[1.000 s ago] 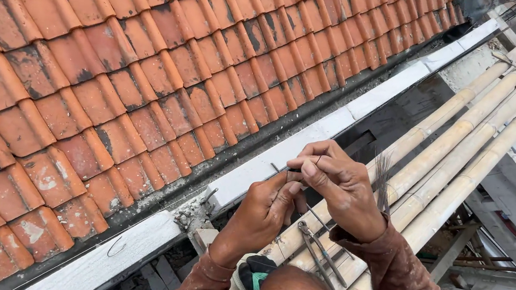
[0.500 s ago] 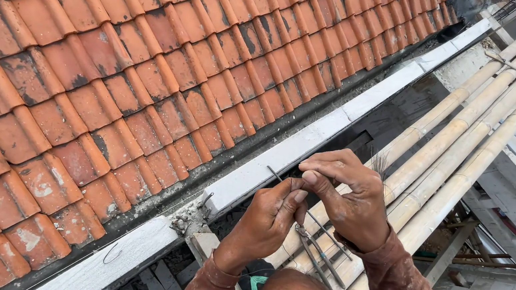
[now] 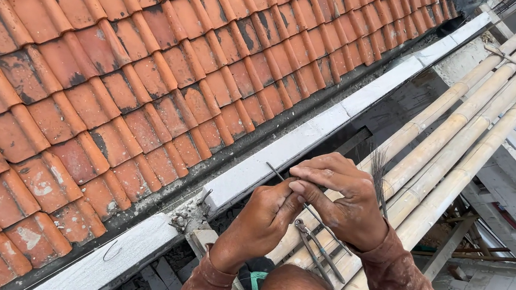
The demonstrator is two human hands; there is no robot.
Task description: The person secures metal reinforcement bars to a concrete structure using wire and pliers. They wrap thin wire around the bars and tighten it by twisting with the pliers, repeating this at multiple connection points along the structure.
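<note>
Head view: left hand [image 3: 265,217] and right hand [image 3: 344,201] meet, fingers pinched together on thin wire [image 3: 280,176], over bamboo poles [image 3: 453,145]; clay roof tiles [image 3: 114,64] at ten o'clock.

Four bamboo poles [image 3: 454,135], two hands [image 3: 303,205], one pincers [image 3: 318,244]

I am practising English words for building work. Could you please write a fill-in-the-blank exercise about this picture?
1. Both hands hold a thin metal ___.
2. The roof tiles lie on the person's ___ side.
3. The poles under the hands are ___.

Missing words: wire; left; bamboo
</note>
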